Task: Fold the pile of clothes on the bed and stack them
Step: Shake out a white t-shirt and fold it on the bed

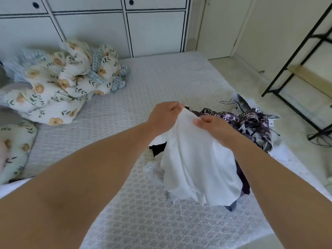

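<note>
Forearms reached out from the bottom of the view over the bed, whose pale cover bore a small repeating woven pattern. Both hands held a white garment up above the bed's right half: the left hand pinched its top edge with curled fingers, and the right hand gripped the cloth just beside it, thumb laid across the fabric. The garment was plain, soft and creased, hanging from the two hands in loose folds, its long axis running from the hands down toward the viewer, its lower hem bunched on the bed. Under and behind it lay the pile of clothes, a dark purple patterned piece uppermost, with black and grey cloth showing at the edges, close to the bed's right side. Farther left, a crumpled floral duvet was heaped by a floral pillow. Beyond stood white wardrobe doors and, to the right, a black metal rack on a light floor.
</note>
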